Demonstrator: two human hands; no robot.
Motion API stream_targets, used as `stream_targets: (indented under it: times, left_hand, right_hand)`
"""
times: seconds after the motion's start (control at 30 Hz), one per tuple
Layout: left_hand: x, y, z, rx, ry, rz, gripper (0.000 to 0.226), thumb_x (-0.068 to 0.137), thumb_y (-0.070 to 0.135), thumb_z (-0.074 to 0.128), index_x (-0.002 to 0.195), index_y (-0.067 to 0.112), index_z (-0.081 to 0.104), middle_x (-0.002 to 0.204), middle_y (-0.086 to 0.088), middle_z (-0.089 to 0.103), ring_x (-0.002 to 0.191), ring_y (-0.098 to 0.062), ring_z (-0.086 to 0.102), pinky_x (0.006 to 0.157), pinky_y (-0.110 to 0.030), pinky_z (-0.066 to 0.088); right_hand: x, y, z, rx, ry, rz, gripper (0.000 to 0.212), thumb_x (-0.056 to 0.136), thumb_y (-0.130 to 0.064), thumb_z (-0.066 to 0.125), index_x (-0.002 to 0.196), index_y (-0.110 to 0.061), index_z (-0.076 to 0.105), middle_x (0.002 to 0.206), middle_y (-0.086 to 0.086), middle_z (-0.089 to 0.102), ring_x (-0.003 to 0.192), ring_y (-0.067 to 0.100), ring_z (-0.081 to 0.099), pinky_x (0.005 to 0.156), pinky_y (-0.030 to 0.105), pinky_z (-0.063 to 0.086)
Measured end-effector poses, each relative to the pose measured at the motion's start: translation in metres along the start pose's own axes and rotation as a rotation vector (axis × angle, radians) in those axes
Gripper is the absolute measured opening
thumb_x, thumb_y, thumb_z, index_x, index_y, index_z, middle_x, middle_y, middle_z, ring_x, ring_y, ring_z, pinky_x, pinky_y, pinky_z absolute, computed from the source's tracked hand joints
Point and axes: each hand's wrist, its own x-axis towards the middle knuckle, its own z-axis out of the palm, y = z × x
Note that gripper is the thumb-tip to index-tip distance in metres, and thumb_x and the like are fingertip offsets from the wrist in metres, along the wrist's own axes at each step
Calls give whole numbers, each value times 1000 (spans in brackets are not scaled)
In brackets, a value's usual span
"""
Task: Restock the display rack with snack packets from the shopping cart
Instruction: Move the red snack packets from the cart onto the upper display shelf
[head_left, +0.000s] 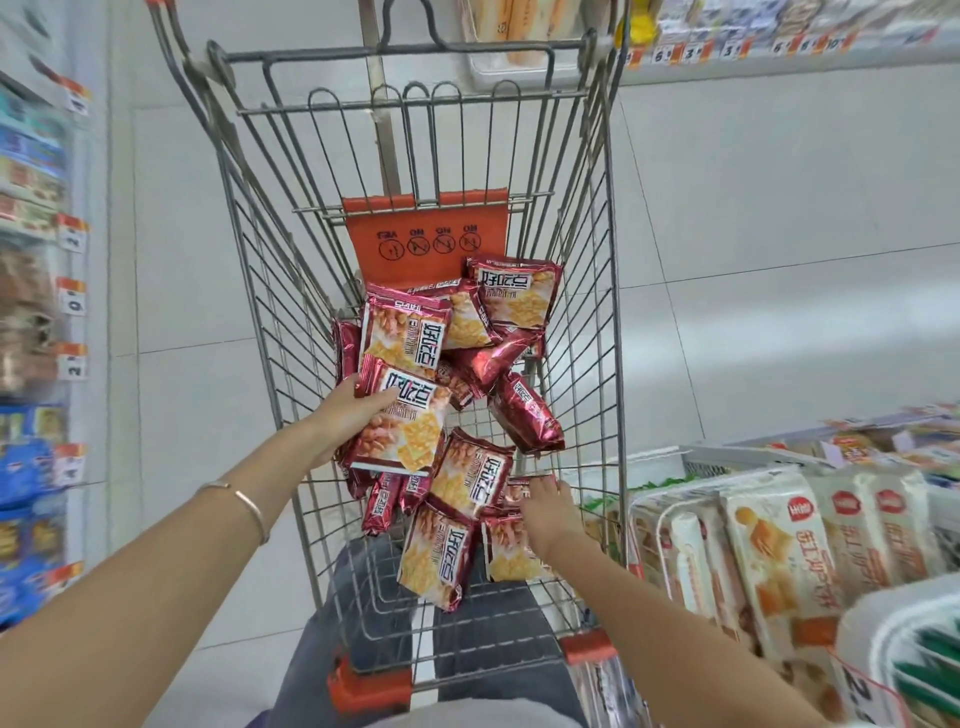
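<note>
A wire shopping cart (249, 249) stands in front of me with several dark red snack packets piled on its floor. My left hand (347, 415) reaches in from the left and grips two red packets (402, 410), one fanned above the other. My right hand (548, 512) is low in the cart at the near right, its fingers on a packet (511, 548) lying there; whether they have closed on it is hidden. A display rack (779, 530) with pale biscuit packs stands to the right of the cart.
An orange fold-down flap (423, 244) hangs at the cart's far end. Shelves with price tags (70, 301) run along the left side and another shelf (779, 52) at the top right. Pale tiled floor (753, 218) lies around the cart.
</note>
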Motion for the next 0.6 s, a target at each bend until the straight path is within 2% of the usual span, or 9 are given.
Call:
stream_targets:
  times: [0.03, 0.1, 0.13, 0.2, 0.3, 0.4, 0.47, 0.53, 0.6]
  left_hand:
    - [-2, 1, 1, 12, 9, 8, 105, 71, 68, 72, 154, 22, 27, 148, -10, 49, 127, -29, 54, 106, -47, 44]
    - [-6, 4, 1, 30, 40, 18, 105, 75, 71, 65, 157, 22, 20, 156, -9, 38, 138, -31, 43, 116, -51, 33]
    - [-7, 5, 1, 42, 44, 22, 106, 75, 74, 61, 157, 21, 19, 157, -9, 37, 139, -31, 42, 117, -51, 31]
    - [-11, 9, 1, 72, 10, 8, 120, 61, 87, 60, 156, 23, 23, 154, -8, 42, 135, -31, 46, 116, -52, 33]
    - [-8, 10, -1, 101, -54, -32, 137, 46, 98, 58, 157, 28, 17, 160, -9, 31, 141, -32, 39, 116, -56, 30]
    - [-31, 32, 10, 129, -116, -58, 121, 68, 88, 53, 159, 27, 0, 166, -8, 12, 149, -34, 22, 120, -59, 15]
    - [-34, 39, 16, 150, -155, -67, 106, 81, 79, 45, 158, 28, -5, 167, -6, 6, 152, -32, 14, 119, -61, 8]
    - [-35, 44, 18, 179, -196, -77, 101, 83, 78, 41, 158, 29, -6, 167, -5, 4, 152, -32, 9, 117, -62, 7]
    - [-38, 49, 16, 215, -202, -76, 101, 80, 82, 35, 159, 30, -4, 167, -4, 2, 153, -31, 5, 117, -63, 7]
  right_hand:
    - [-1, 0, -2, 1, -10, -13, 48, 88, -7, 64, 135, -13, 55, 148, 16, 40, 142, 34, 30, 120, 50, 21]
    - [-5, 1, -9, 77, -23, -26, 46, 89, -5, 63, 134, -15, 57, 143, 14, 47, 136, 31, 40, 117, 48, 29]
    - [-7, 3, -17, 151, -16, -38, 43, 89, -4, 63, 131, -15, 58, 137, 12, 51, 129, 28, 48, 113, 45, 36]
    - [-14, 13, -43, 367, 18, -91, 40, 90, -5, 64, 128, -15, 61, 128, 6, 55, 116, 22, 57, 107, 34, 44]
    - [-27, 35, -104, 528, 37, -238, 37, 89, -11, 69, 126, -17, 65, 116, 2, 54, 104, 19, 54, 98, 32, 44]
    - [-38, 48, -170, 597, 59, -355, 35, 87, -15, 73, 121, -23, 70, 105, -5, 55, 98, 19, 56, 89, 34, 46]
    - [-41, 47, -200, 663, 102, -386, 41, 83, -16, 77, 122, -27, 67, 116, -5, 52, 106, 16, 53, 95, 33, 42]
    - [-40, 40, -216, 771, 127, -381, 46, 79, -16, 80, 119, -29, 62, 122, -4, 44, 105, 13, 50, 96, 32, 41]
    - [-41, 32, -224, 854, 172, -379, 50, 77, -15, 82, 116, -34, 57, 126, -2, 46, 107, 13, 47, 104, 38, 40]
